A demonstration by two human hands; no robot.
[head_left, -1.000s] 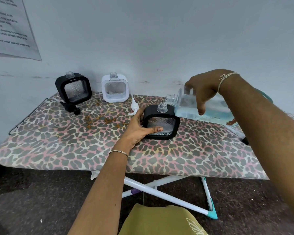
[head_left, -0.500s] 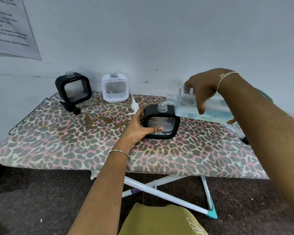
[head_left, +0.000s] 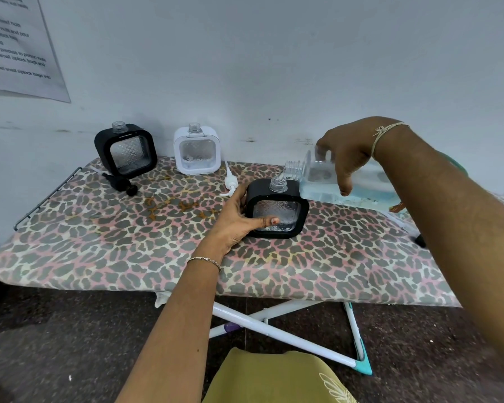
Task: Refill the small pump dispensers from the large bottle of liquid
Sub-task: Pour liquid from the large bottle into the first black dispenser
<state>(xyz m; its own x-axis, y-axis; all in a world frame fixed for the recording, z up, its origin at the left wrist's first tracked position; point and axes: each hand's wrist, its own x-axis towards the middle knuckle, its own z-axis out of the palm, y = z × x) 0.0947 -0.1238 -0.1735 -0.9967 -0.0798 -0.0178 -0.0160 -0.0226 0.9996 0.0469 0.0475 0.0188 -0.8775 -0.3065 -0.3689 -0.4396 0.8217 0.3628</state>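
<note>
Our left hand (head_left: pixel 236 219) grips the black dispenser (head_left: pixel 277 210) on the ironing board (head_left: pixel 128 242) while our right hand (head_left: pixel 344 152) clasps the tipped large bottle (head_left: pixel 326 178) at its right, so tilting too fast could splash liquid (head_left: pixel 364 194) past the narrow neck (head_left: pixel 278 186).

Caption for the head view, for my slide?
Right hand tips the large bottle into a black dispenser that the left hand grips on the ironing board.

Forearms are left bare. A thin chain bracelet (head_left: pixel 205 260) is worn at the left wrist, a pale knotted thread (head_left: pixel 386 134) at the right. Olive-green clothing (head_left: pixel 274 376) with a pale leaf motif (head_left: pixel 335 388) is seen bottom centre.
</note>
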